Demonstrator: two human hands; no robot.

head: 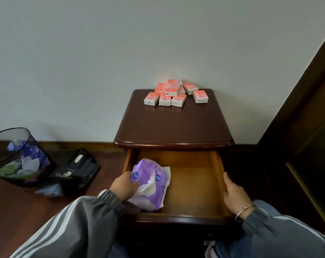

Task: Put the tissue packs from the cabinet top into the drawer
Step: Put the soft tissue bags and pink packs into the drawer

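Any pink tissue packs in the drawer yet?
No: the pink tissue packs all lie on the cabinet top; the drawer holds only the purple pack.

Only one view is given, and it is coming from a wide-angle camera worn on the person's head. It is looking forward and down at the nightstand [173,125], which is standing against the wall [102,53]. The open drawer [191,183] is lying close under the lens, with the surface above it farther off. The left sleeve [74,220] and the right sleeve [279,229] are entering from the bottom edge.
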